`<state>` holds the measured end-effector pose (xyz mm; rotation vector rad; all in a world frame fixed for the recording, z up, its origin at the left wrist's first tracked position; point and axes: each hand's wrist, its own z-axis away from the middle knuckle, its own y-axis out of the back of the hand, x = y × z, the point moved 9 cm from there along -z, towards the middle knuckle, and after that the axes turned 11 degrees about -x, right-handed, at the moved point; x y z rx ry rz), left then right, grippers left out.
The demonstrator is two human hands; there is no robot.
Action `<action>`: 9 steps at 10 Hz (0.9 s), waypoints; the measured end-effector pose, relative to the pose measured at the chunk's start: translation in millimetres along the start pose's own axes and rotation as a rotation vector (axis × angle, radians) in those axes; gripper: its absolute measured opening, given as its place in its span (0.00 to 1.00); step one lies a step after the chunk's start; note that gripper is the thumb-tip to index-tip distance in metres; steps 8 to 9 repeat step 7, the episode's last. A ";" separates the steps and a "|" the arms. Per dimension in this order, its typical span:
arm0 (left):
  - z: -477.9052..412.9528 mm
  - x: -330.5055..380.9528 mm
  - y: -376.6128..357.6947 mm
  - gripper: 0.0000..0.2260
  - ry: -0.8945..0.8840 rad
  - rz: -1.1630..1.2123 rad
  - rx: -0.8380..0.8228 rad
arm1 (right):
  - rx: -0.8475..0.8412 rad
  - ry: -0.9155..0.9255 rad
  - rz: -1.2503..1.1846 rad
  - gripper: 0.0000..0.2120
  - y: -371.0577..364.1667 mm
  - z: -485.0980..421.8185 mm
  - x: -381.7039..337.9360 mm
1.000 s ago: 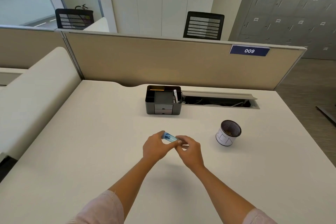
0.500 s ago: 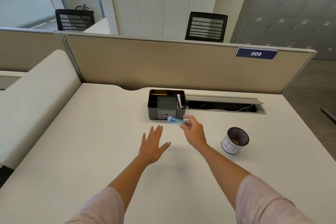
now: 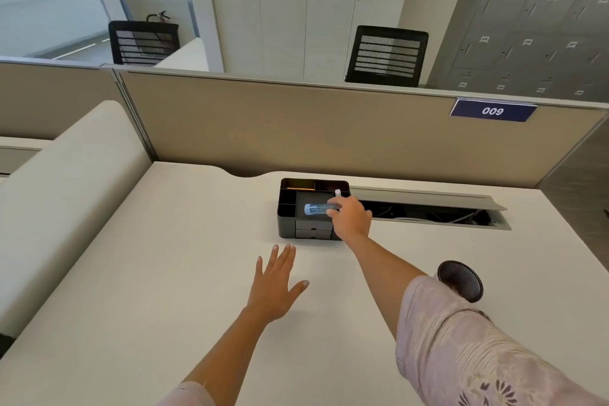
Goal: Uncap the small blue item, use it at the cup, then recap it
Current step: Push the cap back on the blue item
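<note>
Blue item held over the black organizer

The right hand (image 3: 351, 219) pinches the small blue item (image 3: 320, 209), lying level above the black organizer (image 3: 287, 221). The left hand (image 3: 275, 283) hovers flat, fingers spread, over the desk (image 3: 164, 273). The right sleeve (image 3: 461, 346) partly hides the cup (image 3: 461, 278).

Small blue item (image 3: 318, 209) in my right hand (image 3: 350, 219): translucent, glossy plastic. Organiser (image 3: 290, 217) beneath it: matt black plastic. Desk (image 3: 164, 273) around the organiser: smooth, matt off-white laminate. Partition (image 3: 296, 128) behind the organiser: beige woven cloth, metal top rail. Cup (image 3: 460, 280) right of the organiser: dark mesh inside. My sleeve (image 3: 461, 356): pale pink patterned cloth.
</note>
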<state>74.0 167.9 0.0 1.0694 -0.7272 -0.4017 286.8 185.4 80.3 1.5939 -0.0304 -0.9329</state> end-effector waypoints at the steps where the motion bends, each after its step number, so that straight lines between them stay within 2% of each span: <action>1: -3.6 -4.9 3.6 0.42 0.021 -0.007 0.006 | -0.017 -0.017 0.065 0.11 -8.5 -7.1 -4.0; 3: -8.5 -6.3 4.8 0.36 0.028 -0.022 0.003 | -0.120 0.013 0.309 0.16 -25.3 -11.4 0.6; 4: -9.1 -4.0 3.7 0.33 0.019 -0.006 -0.001 | -0.130 0.039 0.304 0.17 -25.8 -12.0 1.2; 9: -7.3 9.5 16.5 0.33 -0.014 0.014 0.027 | -0.156 0.080 0.201 0.17 -15.5 -4.6 -7.0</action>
